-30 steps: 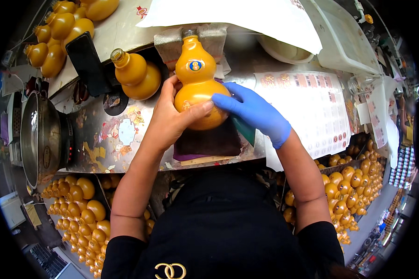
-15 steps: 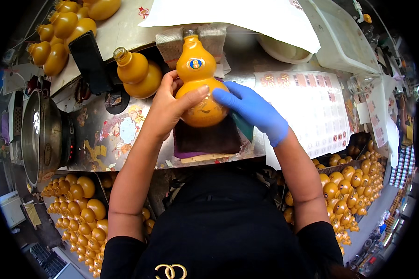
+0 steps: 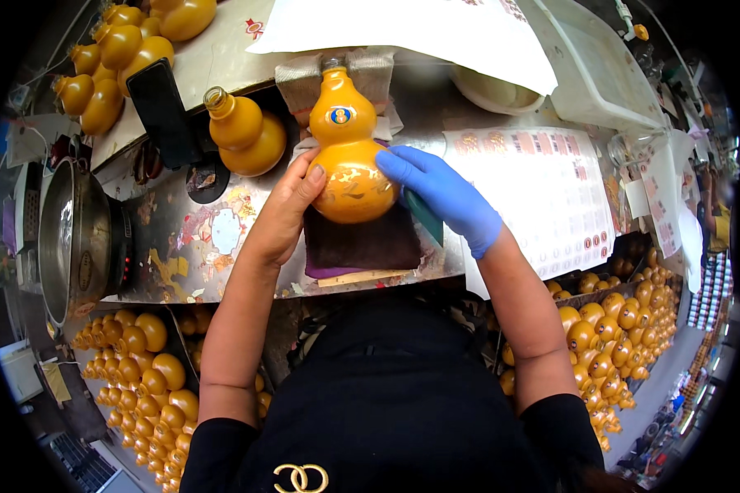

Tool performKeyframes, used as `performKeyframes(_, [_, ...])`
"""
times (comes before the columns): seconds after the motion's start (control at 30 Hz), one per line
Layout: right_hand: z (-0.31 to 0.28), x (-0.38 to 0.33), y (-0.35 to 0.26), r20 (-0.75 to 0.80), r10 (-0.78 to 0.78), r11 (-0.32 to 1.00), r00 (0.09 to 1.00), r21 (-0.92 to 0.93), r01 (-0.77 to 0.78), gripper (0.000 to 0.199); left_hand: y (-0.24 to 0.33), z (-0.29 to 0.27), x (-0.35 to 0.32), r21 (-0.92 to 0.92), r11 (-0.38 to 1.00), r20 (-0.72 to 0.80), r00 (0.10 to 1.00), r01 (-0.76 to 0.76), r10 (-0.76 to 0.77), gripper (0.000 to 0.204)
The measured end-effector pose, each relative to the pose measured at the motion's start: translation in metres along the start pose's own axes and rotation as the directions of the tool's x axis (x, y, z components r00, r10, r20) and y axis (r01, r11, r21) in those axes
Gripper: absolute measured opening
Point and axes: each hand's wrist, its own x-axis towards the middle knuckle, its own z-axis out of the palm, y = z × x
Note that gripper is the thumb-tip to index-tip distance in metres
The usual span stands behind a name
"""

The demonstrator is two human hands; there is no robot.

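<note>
So both hands are on one gourd-shaped bottle [image 3: 343, 123], mustard yellow and glossy, a bit above the middle of the frame. Its neck points to the top of the frame, lying over a grey cloth rest [image 3: 296, 82]. There's a blue oval sticker [image 3: 340, 117] on the upper bulb and patchy gold markings [image 3: 355, 182] on the lower one.

The left hand [image 3: 286, 205] is bare and cupped around the left side of the lower bulb. It's only partly closed, pretty much as wide as the curve needs, thumb laid on the front surface, other fingers going round the side and mostly hidden.

The right hand [image 3: 448, 195] wears a blue glove and grips the bottle from the other side. Its thumb sits on the upper right of the lower bulb. The rest of the fingers are largely out of sight, so I can't tell how tightly they're curled. A flat green piece [image 3: 422, 218] pokes out under that palm, just beside the bulb; can't tell if the fingers are pinching it.

Below the bulb, nearer the person, is a dark pad [image 3: 362, 248]. A second yellow bottle [image 3: 251, 135] stands left of the hands, next to a black phone [image 3: 163, 111], and a printed sheet [image 3: 543, 197] lies to the right of the glove.
</note>
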Motion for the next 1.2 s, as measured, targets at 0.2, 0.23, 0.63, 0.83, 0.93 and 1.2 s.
performKeyframes(0.2, [0.002, 0.003, 0.010, -0.069, -0.036, 0.999, 0.997, -0.031, 0.034, 0.063, -0.007, -0.004, 0.001, 0.046, 0.999, -0.039, 0.999, -0.018, 0.020, 0.069])
performKeyframes(0.23, [0.003, 0.003, 0.010, -0.084, -0.040, 0.998, 0.996, -0.048, 0.036, 0.062, -0.007, -0.004, 0.001, 0.064, 0.998, -0.044, 0.999, -0.023, 0.026, 0.070])
performKeyframes(0.63, [0.000, -0.012, 0.021, 0.021, -0.147, 0.982, 0.989, 0.122, 0.143, 0.060, -0.018, -0.015, -0.005, 0.137, 0.984, 0.022, 0.993, -0.118, 0.116, 0.085])
performKeyframes(0.83, [0.007, -0.005, 0.016, -0.004, -0.107, 0.982, 0.994, 0.153, 0.107, 0.060, -0.017, -0.014, -0.006, 0.121, 0.986, 0.028, 0.993, -0.114, 0.111, 0.086])
performKeyframes(0.93, [0.005, -0.004, 0.015, -0.048, -0.077, 0.996, 0.996, 0.049, 0.080, 0.060, -0.015, -0.012, -0.006, 0.130, 0.985, 0.028, 0.993, -0.115, 0.113, 0.086])
performKeyframes(1.2, [0.003, -0.007, 0.025, -0.043, -0.075, 0.982, 0.996, 0.172, 0.081, 0.064, -0.017, -0.013, -0.006, 0.141, 0.984, 0.004, 0.994, -0.111, 0.111, 0.086])
